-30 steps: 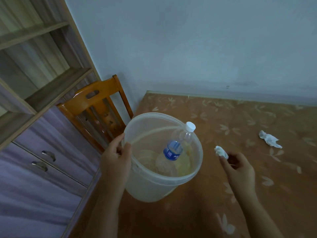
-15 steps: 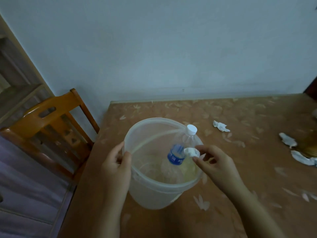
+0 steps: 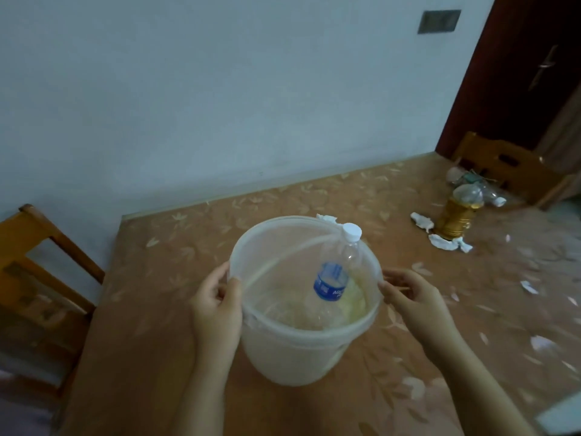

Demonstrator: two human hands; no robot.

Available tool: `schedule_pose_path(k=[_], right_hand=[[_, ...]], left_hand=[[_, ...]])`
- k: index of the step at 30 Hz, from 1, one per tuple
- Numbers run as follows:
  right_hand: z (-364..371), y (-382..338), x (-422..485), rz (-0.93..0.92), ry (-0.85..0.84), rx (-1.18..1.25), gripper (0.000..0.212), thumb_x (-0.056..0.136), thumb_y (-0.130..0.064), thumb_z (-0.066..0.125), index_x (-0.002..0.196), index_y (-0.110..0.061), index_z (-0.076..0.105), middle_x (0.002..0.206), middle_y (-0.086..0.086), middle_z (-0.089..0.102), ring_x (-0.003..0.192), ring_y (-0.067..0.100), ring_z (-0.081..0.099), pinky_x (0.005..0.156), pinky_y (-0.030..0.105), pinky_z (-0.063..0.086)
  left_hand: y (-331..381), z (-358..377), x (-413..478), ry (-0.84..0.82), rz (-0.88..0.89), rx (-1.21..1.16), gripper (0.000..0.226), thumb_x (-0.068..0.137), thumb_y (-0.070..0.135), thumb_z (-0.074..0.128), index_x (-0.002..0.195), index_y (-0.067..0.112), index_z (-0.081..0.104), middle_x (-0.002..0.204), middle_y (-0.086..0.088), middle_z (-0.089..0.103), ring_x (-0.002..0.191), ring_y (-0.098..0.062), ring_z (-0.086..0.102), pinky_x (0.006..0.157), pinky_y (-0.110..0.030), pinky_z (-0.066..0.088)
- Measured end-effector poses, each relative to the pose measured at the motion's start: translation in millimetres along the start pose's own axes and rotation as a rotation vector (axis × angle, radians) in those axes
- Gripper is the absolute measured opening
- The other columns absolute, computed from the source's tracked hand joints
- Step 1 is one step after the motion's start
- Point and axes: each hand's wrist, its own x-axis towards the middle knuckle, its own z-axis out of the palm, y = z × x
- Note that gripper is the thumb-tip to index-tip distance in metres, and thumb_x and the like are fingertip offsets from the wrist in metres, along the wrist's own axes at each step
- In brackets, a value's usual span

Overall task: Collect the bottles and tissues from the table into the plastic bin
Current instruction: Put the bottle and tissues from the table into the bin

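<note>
Currently:
- Plastic bin [image 3: 292, 357]: centre counter [image 3: 151, 325]; left hand [image 3: 217, 309] fingers clamped on rim, steadying it.
- Right hand [image 3: 412, 297]: fingers apart, beside rim at 3 o'clock.
- Blue-label bottle [image 3: 333, 278]: inside, leaning.
- Tissues [image 3: 446, 242], amber bottle [image 3: 457, 215]: 2 o'clock, uncollected.

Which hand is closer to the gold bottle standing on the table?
The right hand. It rests at the bin's right rim, on the same side as the gold bottle, though well short of it. The left hand grips the bin's left rim, farther away.
</note>
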Motion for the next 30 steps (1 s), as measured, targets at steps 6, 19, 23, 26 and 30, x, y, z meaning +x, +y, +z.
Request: schedule_pose_path(k=[6,19,23,26,30], right_hand=[[-58.5,23.0,-10.2,0.033,0.030,0.065,0.018,0.083,-0.020,0.062,0.098,-0.030,0.060,0.095,-0.005,0.067,0.083,0.013,0.064,0.066,0.025,0.048],[-228.7,92.9,-34.8,0.095,0.087,0.188,0.017,0.083,-0.015,0.061,0.086,-0.032,0.062,0.093,-0.002,0.067,0.087,0.017,0.063,0.070,0.030,0.052],[-253.3,106.6,-30.6,0.101,0.089,0.193,0.015,0.083,-0.015,0.061,0.090,-0.027,0.063,0.094,-0.002,0.067,0.087,0.016,0.062,0.067,0.025,0.051],[-259.4,113.1,-18.2,0.106,0.109,0.202,0.015,0.083,-0.015,0.061,0.093,-0.026,0.063,0.093,-0.005,0.066,0.085,0.012,0.062,0.061,0.018,0.048],[-254.4,119.0,8.8,0.103,0.127,0.204,0.016,0.083,-0.014,0.061,0.094,-0.025,0.065,0.089,-0.009,0.066,0.081,0.009,0.062,0.054,0.015,0.048]], left_hand=[[15.8,42.3,-42.3,-0.041,-0.008,-0.032,0.025,0.073,0.030,0.056,0.096,0.033,0.064,0.061,0.007,0.059,0.054,-0.015,0.053,0.058,-0.038,0.048],[51.0,161.8,-172.2,-0.176,-0.051,-0.030,0.024,0.082,0.010,0.059,0.097,0.028,0.064,0.036,0.007,0.048,0.031,-0.005,0.045,0.040,-0.021,0.045],[53.5,184.3,-186.8,-0.212,-0.039,0.009,0.026,0.082,0.012,0.059,0.091,0.036,0.062,0.042,0.004,0.050,0.035,-0.008,0.047,0.041,-0.029,0.047],[50.4,196.0,-183.3,-0.258,0.005,0.052,0.026,0.081,0.016,0.060,0.087,0.041,0.060,0.044,0.001,0.051,0.040,-0.016,0.051,0.050,-0.040,0.050],[39.1,211.8,-163.2,-0.299,0.040,0.095,0.026,0.082,0.015,0.060,0.089,0.040,0.059,0.039,0.005,0.052,0.036,-0.014,0.052,0.044,-0.038,0.050]])
